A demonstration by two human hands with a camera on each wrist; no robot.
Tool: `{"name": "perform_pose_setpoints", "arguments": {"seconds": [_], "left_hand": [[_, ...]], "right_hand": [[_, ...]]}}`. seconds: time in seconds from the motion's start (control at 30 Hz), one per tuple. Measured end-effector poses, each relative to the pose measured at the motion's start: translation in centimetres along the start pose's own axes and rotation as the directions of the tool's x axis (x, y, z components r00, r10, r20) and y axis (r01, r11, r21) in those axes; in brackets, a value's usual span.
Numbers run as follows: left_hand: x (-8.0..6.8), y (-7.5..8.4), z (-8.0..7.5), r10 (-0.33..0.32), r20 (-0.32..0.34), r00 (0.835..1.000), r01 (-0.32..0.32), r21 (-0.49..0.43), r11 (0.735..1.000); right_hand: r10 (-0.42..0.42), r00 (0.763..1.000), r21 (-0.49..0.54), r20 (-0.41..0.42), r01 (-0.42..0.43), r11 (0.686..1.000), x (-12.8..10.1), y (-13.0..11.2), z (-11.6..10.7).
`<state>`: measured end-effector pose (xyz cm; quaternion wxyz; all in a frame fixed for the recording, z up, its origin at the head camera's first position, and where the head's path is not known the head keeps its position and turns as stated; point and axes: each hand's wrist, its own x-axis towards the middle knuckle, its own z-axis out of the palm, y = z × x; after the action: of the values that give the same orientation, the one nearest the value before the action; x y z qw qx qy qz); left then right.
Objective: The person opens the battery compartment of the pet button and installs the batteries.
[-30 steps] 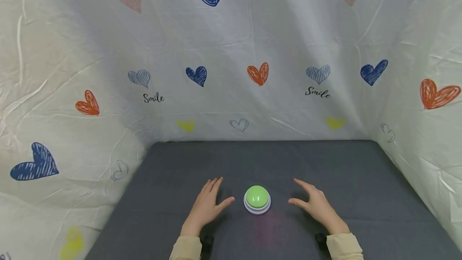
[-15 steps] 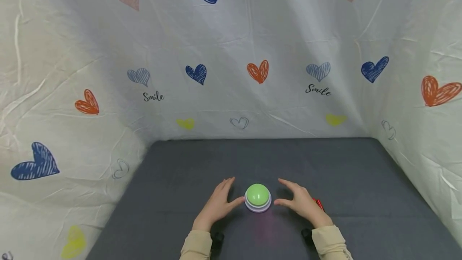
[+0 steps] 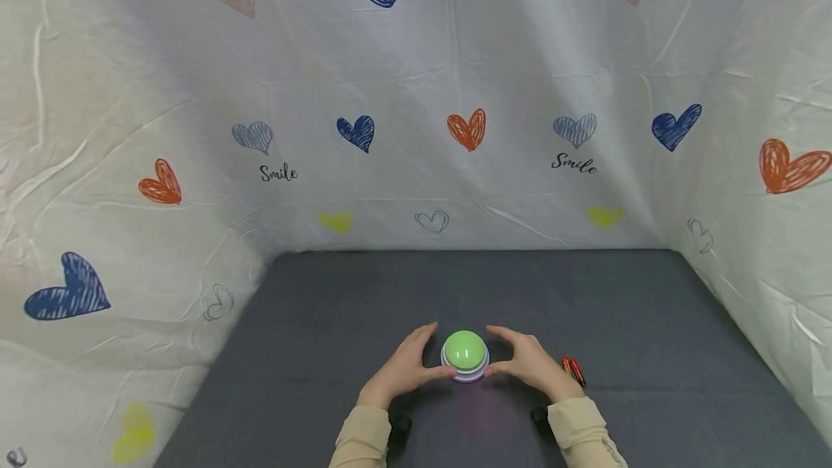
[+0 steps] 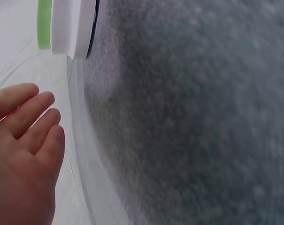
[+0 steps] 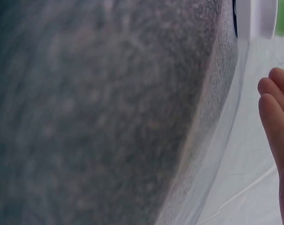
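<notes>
A green domed push button [image 3: 464,350] on a round white base stands on the dark table, between my two hands. From its left comes my left hand [image 3: 403,373], fingers extended and thumb tip overlapping the front of the base. My right hand [image 3: 534,367] is on the other side, its thumb tip right at the base's edge and its fingers reaching past it. Both wrist views show the white base [image 4: 69,28] side-on, with fingers spread loosely and apart from it. Neither hand is curled around the button.
Two small red-and-black cylinders that look like batteries [image 3: 575,371] lie on the table [image 3: 364,287] just right of my right hand. White sheeting [image 3: 416,179] printed with hearts encloses the back and both sides.
Both hands have moved inward from either side toward the push button, which stays in place. The red-and-black cylinders, hidden at first behind the right hand, have come into view.
</notes>
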<state>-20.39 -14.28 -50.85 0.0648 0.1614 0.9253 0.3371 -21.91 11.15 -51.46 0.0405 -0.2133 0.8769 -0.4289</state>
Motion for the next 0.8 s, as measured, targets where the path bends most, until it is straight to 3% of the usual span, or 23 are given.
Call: {"name": "perform_pose_setpoints", "arguments": {"seconds": [0.27, 0.57, 0.8], "left_hand": [[0.8, 0.5, 0.4, 0.034, 0.041, 0.999, -0.034, -0.019, 0.999], [1.8, 0.8, 1.1, 0.064, 0.09, 0.994, -0.059, -0.051, 0.997], [2.2, 0.7, 1.6, 0.059, 0.097, 0.994, -0.051, -0.078, 0.996]], "right_hand": [[-0.07, 0.997, -0.028, 0.027, 0.071, 0.997, 0.4, -0.2, 0.2], [-0.015, 0.995, -0.006, 0.1, 0.016, 1.0, 1.2, 0.0, 0.8], [0.009, 0.994, -0.023, 0.109, -0.006, 1.0, 1.4, -0.1, 0.9]]}}
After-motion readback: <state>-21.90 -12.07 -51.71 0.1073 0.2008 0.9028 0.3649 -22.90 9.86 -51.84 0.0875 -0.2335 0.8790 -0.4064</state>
